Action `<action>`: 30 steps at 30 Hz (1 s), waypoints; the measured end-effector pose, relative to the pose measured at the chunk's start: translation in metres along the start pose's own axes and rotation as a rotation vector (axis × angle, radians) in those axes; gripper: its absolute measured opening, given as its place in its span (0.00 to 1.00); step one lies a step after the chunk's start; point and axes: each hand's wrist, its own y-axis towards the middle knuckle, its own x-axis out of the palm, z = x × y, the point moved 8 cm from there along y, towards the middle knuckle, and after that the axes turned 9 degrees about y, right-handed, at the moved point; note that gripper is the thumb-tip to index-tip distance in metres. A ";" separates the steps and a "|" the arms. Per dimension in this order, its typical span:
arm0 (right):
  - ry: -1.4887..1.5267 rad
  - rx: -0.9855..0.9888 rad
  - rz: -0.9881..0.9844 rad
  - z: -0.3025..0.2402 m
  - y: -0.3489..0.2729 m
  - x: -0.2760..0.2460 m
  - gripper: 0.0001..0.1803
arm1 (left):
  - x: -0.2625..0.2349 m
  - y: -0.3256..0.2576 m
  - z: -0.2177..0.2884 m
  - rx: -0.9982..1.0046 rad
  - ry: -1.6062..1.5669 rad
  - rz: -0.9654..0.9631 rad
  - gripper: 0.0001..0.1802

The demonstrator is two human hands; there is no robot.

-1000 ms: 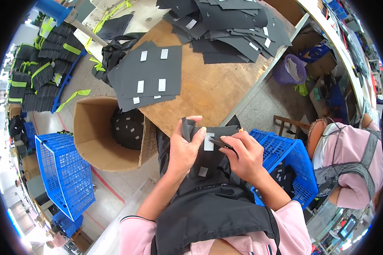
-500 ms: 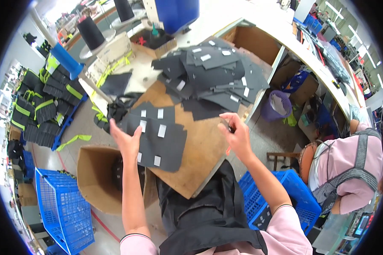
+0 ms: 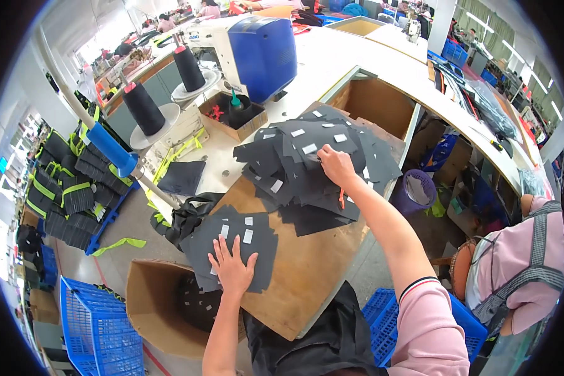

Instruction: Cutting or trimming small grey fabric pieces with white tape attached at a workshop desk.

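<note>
Left hand (image 3: 234,268) flat, fingers spread, on the near stack of black fabric pieces (image 3: 232,241) on the wooden worktop (image 3: 307,276). Right hand (image 3: 336,164) fingers pinched on a piece in the far pile (image 3: 307,160).

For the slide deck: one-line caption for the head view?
Left hand flat on small dark fabric stack; right hand reaching into larger pile.

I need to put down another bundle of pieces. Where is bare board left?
Bare wooden board lies between the small stack under the left hand and the big black pile under the right hand. The far end is crowded.
</note>
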 end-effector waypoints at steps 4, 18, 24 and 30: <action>0.047 -0.096 -0.051 -0.020 -0.023 -0.003 0.05 | 0.001 0.002 -0.006 -0.021 0.006 0.013 0.35; 0.267 0.346 -0.030 -0.015 -0.156 0.013 0.25 | 0.000 0.031 0.145 0.034 -0.259 -0.098 0.31; 0.636 0.477 0.069 -0.037 -0.205 0.002 0.19 | 0.007 0.003 0.132 -0.020 -0.617 -0.091 0.18; 0.926 0.358 -0.051 -0.136 -0.216 -0.097 0.16 | -0.009 -0.055 0.092 -0.102 -1.332 -0.568 0.14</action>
